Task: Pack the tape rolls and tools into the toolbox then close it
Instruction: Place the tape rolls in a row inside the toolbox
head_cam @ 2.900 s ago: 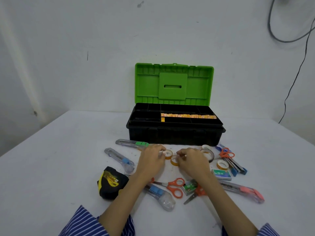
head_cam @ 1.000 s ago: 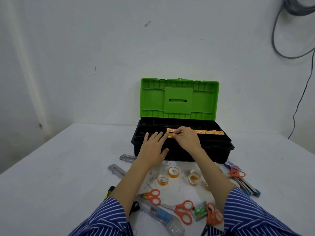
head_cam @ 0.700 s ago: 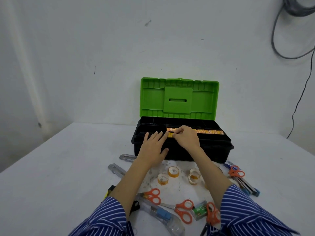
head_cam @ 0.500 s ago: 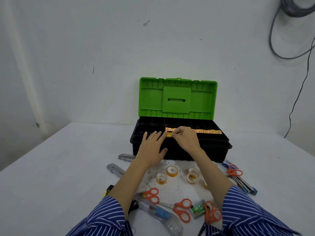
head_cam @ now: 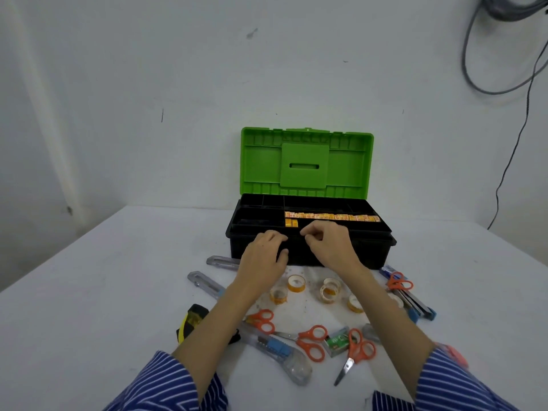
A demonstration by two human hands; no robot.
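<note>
The black toolbox (head_cam: 376, 250) stands open with its green lid (head_cam: 305, 161) upright. A row of orange tape rolls (head_cam: 332, 216) fills a tray slot, and two more (head_cam: 291, 223) sit just left of it. My left hand (head_cam: 264, 253) hovers at the box's front wall, fingers loosely curled, holding nothing. My right hand (head_cam: 326, 244) is beside it at the front rim, fingers curled in, with nothing visible in them. Several loose tape rolls (head_cam: 296, 283) lie on the table below my hands.
Orange scissors (head_cam: 311, 342), (head_cam: 358, 351), (head_cam: 400, 284) and clear utility knives (head_cam: 278, 351), (head_cam: 207, 284) are scattered near me. A yellow-black tape measure (head_cam: 191, 321) lies under my left forearm. A green staple box (head_cam: 336, 342) sits among the scissors. Cables hang on the wall at right.
Both hands have drawn back from the tray to the box's front rim. My left fingers went from flat to curled. Two orange rolls now show where my right hand was.
</note>
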